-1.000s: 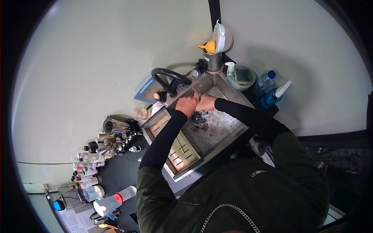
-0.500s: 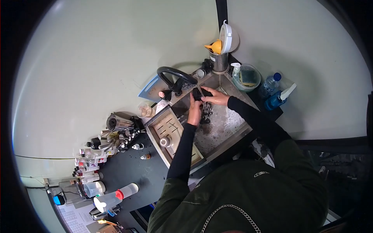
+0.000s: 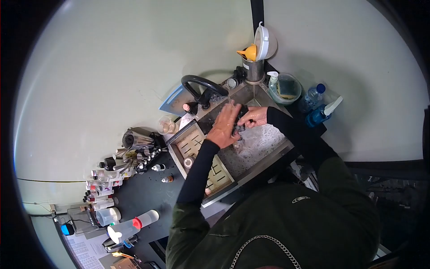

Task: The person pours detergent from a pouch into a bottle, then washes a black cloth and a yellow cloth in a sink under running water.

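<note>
Its grip of a moment ago loosening, the left hand (image 3: 224,126) is spreading outstretched over the black item (image 3: 242,110) the right hand (image 3: 254,116) is clasping below the black faucet (image 3: 204,82), inside the sink (image 3: 264,157), so rinsing is seemingly becoming rubbing.

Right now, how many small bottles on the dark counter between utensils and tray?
2: a white one nearer the utensils, a brownish one nearer the tray. The left sleeve may hide more.
</note>
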Available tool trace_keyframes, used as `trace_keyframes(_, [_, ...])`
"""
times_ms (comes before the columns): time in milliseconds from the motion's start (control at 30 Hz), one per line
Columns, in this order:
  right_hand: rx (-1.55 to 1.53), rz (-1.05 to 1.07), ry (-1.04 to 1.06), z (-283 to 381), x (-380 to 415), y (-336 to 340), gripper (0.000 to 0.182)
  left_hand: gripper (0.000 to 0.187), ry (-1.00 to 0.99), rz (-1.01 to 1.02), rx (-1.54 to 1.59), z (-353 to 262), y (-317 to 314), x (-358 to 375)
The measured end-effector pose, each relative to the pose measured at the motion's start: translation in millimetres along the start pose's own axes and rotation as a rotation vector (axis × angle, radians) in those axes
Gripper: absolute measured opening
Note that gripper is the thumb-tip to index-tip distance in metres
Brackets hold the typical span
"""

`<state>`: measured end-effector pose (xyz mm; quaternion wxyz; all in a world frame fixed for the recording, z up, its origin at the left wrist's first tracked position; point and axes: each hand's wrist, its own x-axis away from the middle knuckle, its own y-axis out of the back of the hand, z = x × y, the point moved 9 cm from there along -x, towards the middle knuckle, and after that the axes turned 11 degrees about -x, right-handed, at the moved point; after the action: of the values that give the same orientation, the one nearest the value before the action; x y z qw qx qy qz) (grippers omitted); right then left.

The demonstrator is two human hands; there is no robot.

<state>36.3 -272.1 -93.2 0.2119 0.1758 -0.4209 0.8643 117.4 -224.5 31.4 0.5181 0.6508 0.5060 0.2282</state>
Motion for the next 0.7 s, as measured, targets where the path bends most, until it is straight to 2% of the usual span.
trace_keyframes(33, [0.000,0.000,-0.002,4,-1,-4,0.007,0.076,-0.121,0.219,-0.193,-12,-14,-4])
trace_keyframes(67, [0.060,0.056,-0.088,-1,-5,-15,0.006,0.067,-0.179,0.145,-0.292,-17,-15,-9])
trace_keyframes(100, [0.120,0.111,-0.173,-6,-5,-26,0.007,0.067,-0.177,0.146,-0.291,-10,-21,-12])
trace_keyframes(167, [0.212,0.039,-0.143,4,0,-35,0.013,0.057,-0.138,0.162,-0.509,11,-37,-23])
trace_keyframes(200, [0.409,-0.052,-0.139,7,-1,-29,0.015,0.036,-0.211,0.036,-0.568,6,-32,-26])
trace_keyframes(233, [0.605,-0.144,-0.134,13,-2,-22,0.018,0.036,-0.214,0.038,-0.564,9,-37,-28])
trace_keyframes(267, [0.791,-0.226,-0.143,15,-11,-7,0.030,0.028,-0.151,0.150,-0.603,20,-50,-32])
trace_keyframes(300, [0.789,-0.228,-0.144,10,-15,-3,0.030,0.022,-0.085,0.263,-0.639,28,-60,-33])
trace_keyframes(333, [1.101,-0.271,0.069,26,-18,-5,0.034,0.016,-0.028,0.248,-0.587,28,-62,-35])
trace_keyframes(367, [1.408,-0.310,0.294,39,-16,-12,0.037,0.016,-0.029,0.247,-0.586,26,-66,-37])
trace_keyframes(433, [1.404,-0.372,0.224,35,-6,-15,0.040,0.020,0.150,0.331,-0.511,43,-82,-32])
trace_keyframes(500, [1.493,-0.498,0.167,30,1,-8,0.032,0.022,0.188,0.336,-0.428,46,-93,-23])
trace_keyframes(533, [1.563,-0.467,0.185,31,5,-20,0.024,0.023,0.232,0.335,-0.346,48,-96,-19])
trace_keyframes(667, [1.721,-0.559,0.333,22,-14,-2,0.021,0.030,0.330,0.417,-0.185,64,-117,-8])
trace_keyframes(700, [1.678,-0.561,0.352,23,-16,-1,0.025,0.037,0.282,0.329,-0.148,72,-125,-8])
